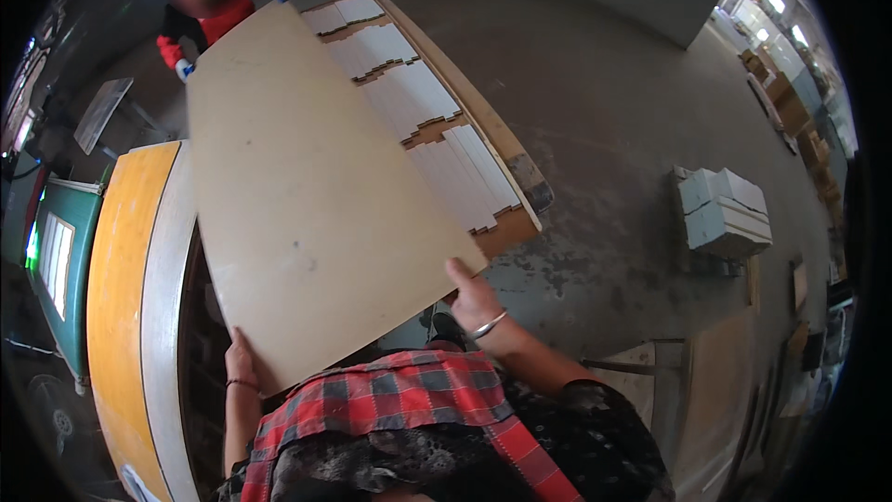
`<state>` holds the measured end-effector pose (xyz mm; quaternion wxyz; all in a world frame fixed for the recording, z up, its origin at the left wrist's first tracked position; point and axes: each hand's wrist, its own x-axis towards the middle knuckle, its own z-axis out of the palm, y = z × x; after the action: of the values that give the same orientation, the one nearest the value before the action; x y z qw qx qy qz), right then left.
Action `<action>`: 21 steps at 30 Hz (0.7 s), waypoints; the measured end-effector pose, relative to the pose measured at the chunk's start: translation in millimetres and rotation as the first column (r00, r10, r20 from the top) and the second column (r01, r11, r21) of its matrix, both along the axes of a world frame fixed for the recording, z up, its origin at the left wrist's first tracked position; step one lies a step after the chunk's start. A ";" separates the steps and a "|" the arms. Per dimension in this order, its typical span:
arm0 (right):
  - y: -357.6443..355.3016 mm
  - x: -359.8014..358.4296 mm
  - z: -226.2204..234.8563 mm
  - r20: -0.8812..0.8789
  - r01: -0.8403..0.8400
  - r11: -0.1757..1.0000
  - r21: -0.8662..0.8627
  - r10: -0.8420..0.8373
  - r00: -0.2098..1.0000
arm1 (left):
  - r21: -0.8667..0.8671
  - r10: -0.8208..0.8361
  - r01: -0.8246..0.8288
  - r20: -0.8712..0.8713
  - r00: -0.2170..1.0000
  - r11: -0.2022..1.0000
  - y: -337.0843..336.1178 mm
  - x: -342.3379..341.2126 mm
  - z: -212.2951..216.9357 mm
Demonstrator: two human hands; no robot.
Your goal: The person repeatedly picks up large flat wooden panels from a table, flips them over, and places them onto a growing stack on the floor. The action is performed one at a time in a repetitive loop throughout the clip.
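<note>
A large, flat tan board [297, 177] stretches away from me, its near end held between my two hands. My left hand [241, 359] is closed on its near left edge, thumb on top and fingers hidden beneath. At the near right corner my right hand [472, 297] grips the board the same way, a metal bangle on the wrist. A co-worker [206, 2] in red and black, with gloved hands, holds the far end. Under and right of the board lie rows of white strips [423, 98] on a brown sheet [511, 231].
To the left stands a machine with an orange panel [130, 251] and a silver edge, beside a green cabinet [70, 260] with a screen. A stack of white blocks [725, 214] sits on the floor at right. Boards [715, 390] lie lower right; cartons [790, 102] line the far right.
</note>
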<state>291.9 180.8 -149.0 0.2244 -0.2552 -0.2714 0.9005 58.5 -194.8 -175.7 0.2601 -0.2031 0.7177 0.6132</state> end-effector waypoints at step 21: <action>285.3 34.0 -50.7 0.934 -0.935 0.197 0.295 -0.266 0.238 | -0.764 -0.685 0.518 0.141 0.715 0.384 141.3 47.5 -63.1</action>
<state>325.9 466.1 -199.7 -0.1505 -0.4199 -0.8505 0.2786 106.0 -53.5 -238.8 0.2817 0.0456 0.9494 0.1312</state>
